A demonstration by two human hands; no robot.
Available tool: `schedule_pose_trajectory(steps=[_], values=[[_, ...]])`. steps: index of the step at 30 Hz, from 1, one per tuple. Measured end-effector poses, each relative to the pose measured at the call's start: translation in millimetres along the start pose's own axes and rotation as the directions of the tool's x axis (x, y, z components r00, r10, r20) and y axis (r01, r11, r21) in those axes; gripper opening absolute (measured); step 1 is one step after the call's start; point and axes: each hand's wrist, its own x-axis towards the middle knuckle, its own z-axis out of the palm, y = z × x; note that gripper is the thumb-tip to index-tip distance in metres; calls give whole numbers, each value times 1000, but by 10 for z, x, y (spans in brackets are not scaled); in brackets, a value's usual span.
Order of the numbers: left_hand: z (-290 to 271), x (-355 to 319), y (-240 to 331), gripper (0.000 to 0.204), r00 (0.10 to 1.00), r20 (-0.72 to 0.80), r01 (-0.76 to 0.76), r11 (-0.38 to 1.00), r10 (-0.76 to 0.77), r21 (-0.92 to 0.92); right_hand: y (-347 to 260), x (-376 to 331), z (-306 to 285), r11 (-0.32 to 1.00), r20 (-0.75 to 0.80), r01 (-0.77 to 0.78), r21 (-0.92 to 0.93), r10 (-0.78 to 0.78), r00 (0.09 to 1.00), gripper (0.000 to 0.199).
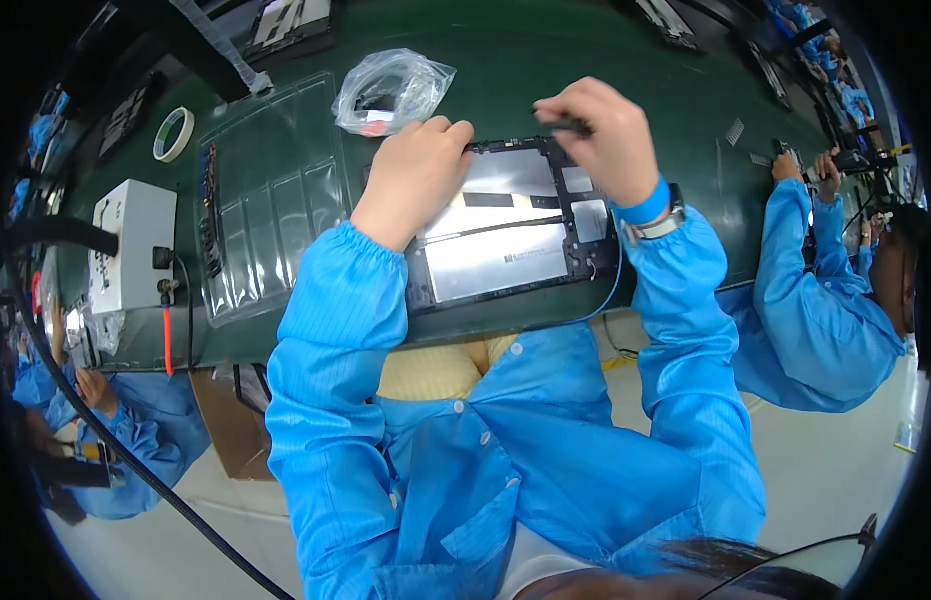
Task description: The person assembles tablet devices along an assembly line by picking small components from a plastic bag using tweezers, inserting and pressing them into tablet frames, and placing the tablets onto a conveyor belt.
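An opened tablet (505, 255) lies on the green bench in front of me, its silver battery panels and dark frame exposed. My left hand (417, 175) is over the tablet's upper left corner, fingers curled together; their tips are hidden, so I cannot make out what they grip. Above the tablet's upper right edge, my right hand (607, 138) pinches a short black tool (563, 123); its exact kind is unclear. A blue wrist strap (645, 205) circles my right wrist, and a thin blue cord (615, 285) runs down past the tablet's right side.
A clear bag with coiled cable (393, 92) lies beyond my left hand. Left of the tablet are a transparent plastic tray (270, 200), a tape roll (173, 135) and a white box (135, 245) with cables. Co-workers in blue sit at right (820, 310) and left (150, 440).
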Motion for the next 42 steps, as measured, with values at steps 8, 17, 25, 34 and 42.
schedule_pose_trajectory(steps=[8,17,25,34,42], values=[[111,-31,-75,21,997,-70,-27,985,15,-171,28,-88,394,960,211,242,-144,-209,955,18],[138,-21,-105,63,987,-157,-34,903,-38,-428,-20,-80,412,916,272,310,-255,-240,932,23],[126,-11,-68,68,990,-122,-101,947,66,-306,-26,-109,376,941,270,238,-241,-171,948,14],[9,-21,22,56,994,-45,-110,982,104,-151,601,-164,-338,967,390,-248,63,205,898,16],[3,11,-42,37,991,-42,-137,965,131,-223,585,-235,-293,987,388,-161,10,145,910,18]])
